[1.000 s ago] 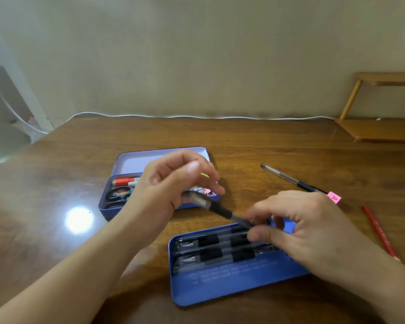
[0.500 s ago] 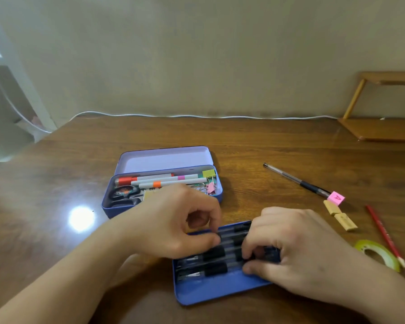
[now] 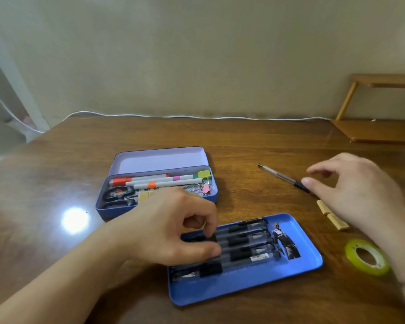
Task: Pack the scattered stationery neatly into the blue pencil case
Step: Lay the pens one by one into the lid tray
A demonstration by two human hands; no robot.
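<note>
A blue tray [image 3: 302, 260] lies near me with several black-grip pens [image 3: 246, 242] lined up in it. My left hand [image 3: 173, 228] rests on the pens' left ends, fingertips pinching one. Behind it stands the open blue pencil case [image 3: 159, 202] holding markers [image 3: 159, 181], scissors [image 3: 117, 195] and binder clips [image 3: 205, 187]. My right hand [image 3: 353, 190] hovers open over the table at the right, its fingertips at the grip end of a loose pen [image 3: 278, 176]. Two tan erasers [image 3: 332, 215] and a green tape roll [image 3: 366, 256] lie nearby.
The case's lid [image 3: 159, 159] lies folded back toward the wall. A wooden shelf stand [image 3: 379, 127] sits at the far right. A white cable [image 3: 197, 116] runs along the table's back edge. A lamp glare [image 3: 74, 219] shines on the wood at left.
My right hand has left the tray and moved up and right to the loose pen. The pen that both hands held earlier now lies in the tray, where my left hand stays.
</note>
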